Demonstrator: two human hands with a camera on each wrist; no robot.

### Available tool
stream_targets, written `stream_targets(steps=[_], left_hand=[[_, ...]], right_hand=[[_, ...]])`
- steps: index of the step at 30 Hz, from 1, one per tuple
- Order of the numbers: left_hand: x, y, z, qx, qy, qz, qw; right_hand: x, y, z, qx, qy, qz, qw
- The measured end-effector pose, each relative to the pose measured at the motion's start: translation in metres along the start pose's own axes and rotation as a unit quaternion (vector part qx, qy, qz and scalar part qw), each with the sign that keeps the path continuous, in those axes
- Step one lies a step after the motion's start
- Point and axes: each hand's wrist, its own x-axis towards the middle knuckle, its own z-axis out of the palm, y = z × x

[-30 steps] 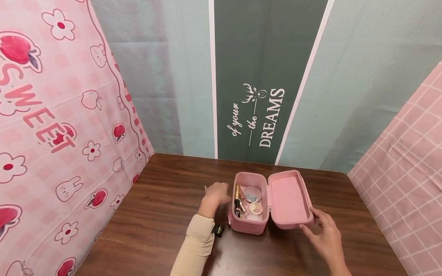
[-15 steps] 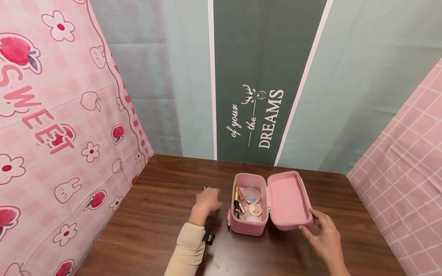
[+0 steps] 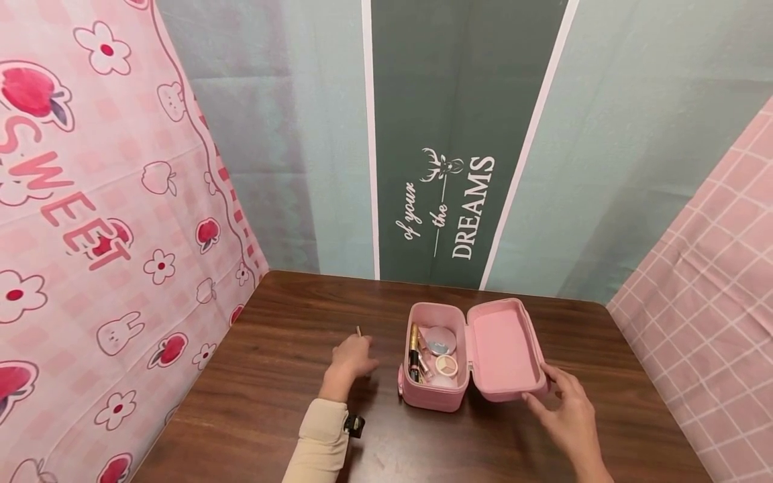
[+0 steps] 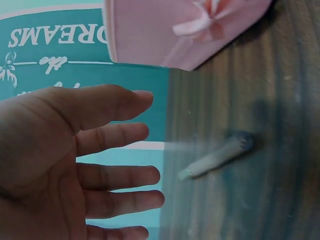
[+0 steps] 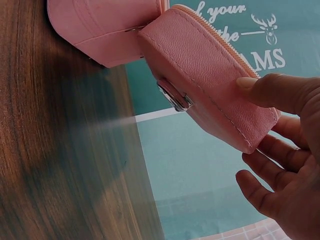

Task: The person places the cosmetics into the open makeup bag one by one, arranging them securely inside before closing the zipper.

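A pink makeup case (image 3: 433, 397) stands on the table with its lid (image 3: 507, 352) swung out to the right. My right hand (image 3: 568, 416) holds the lid by its near right corner; in the right wrist view the thumb lies on one side and the fingers on the other. My left hand (image 3: 351, 357) is left of the case, fingers spread and nothing in it. Beyond its fingertips in the left wrist view lies a slim pale tube (image 4: 217, 157) with a dark end, apart from the hand. Only the tube's tip shows in the head view.
Inside the case are a gold-and-black tube (image 3: 414, 345), a round compact (image 3: 441, 340), a small round three-part palette (image 3: 447, 365) and other cosmetics. The brown wooden table (image 3: 290, 315) meets a green printed curtain (image 3: 435, 100) at the back. Pink cloths hang at both sides.
My left hand has moved left, away from the case, and slightly nearer. The right hand and the lid have stayed in place.
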Motion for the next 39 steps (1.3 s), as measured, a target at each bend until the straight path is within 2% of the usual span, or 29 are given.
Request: stream_targets(steps=[9,13,15,20,23,27,32,36,39], left_hand=[[-0.005,-0.018,0.019,-0.025,0.038,0.007,0.9989],[-0.005,-0.026,0.029,-0.062,0.068,0.018,0.9956],[-0.003,-0.029,0.036,-0.093,0.083,0.014,0.9920],[0.001,-0.034,0.051,-0.165,0.124,-0.032,0.9779],[0.003,-0.035,0.055,-0.182,0.146,-0.065,0.9702],[0.005,-0.034,0.056,-0.196,0.156,-0.102,0.9628],[0.004,-0.034,0.058,-0.193,0.147,-0.131,0.9612],[0.006,-0.036,0.058,-0.194,0.137,-0.142,0.9610],[0.010,-0.041,0.063,-0.193,0.129,-0.145,0.9619]], right_hand=[[0.001,0.000,0.000,0.005,0.003,-0.003,1.0000],[0.001,0.000,0.000,0.003,0.003,-0.004,1.0000],[0.001,0.000,0.000,0.002,0.003,-0.004,1.0000],[0.001,-0.001,0.000,0.004,0.002,-0.003,1.0000],[0.000,-0.001,0.000,0.005,0.001,-0.001,1.0000],[0.000,-0.001,0.000,0.003,0.001,-0.002,1.0000],[0.000,-0.001,0.000,0.001,0.001,-0.003,1.0000],[0.000,-0.002,0.000,0.000,0.000,-0.002,1.0000],[0.000,-0.002,0.000,-0.002,0.000,-0.002,1.0000]])
